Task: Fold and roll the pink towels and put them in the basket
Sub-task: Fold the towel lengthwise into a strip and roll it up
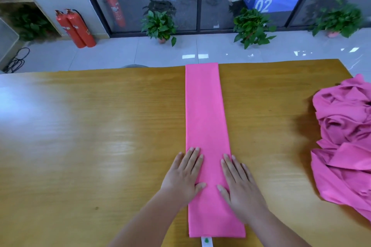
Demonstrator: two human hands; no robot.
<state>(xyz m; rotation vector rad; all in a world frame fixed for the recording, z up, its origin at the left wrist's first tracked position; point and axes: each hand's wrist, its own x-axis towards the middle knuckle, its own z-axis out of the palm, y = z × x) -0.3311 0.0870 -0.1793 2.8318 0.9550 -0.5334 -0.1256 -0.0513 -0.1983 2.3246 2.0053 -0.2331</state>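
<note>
Pink folded towel (pixel 206 110): your long narrow strip lies flat on the table, running from the far edge toward the near edge, right of the table's middle.
White tag (pixel 206 241): it pokes out from the strip's near end and carries a small green mark.
Left hand (pixel 185 174): palm down, fingers straight, pressing on the strip's left long edge close to its near end. Your thumb lies on the cloth and you grip nothing.
Right hand (pixel 240 184): palm down, fingers straight, pressing on the right long edge, about level with the left hand and gripping nothing.
Pile of towels (pixel 345 136): a crumpled pink heap at the table's right edge, well apart from the strip.
Table (pixel 100 126): glossy yellow-brown wood.
Floor beyond the far edge: 2 red fire extinguishers (pixel 75 29) stand together at the left, and 3 potted plants (pixel 159 24) stand along the glass wall.
</note>
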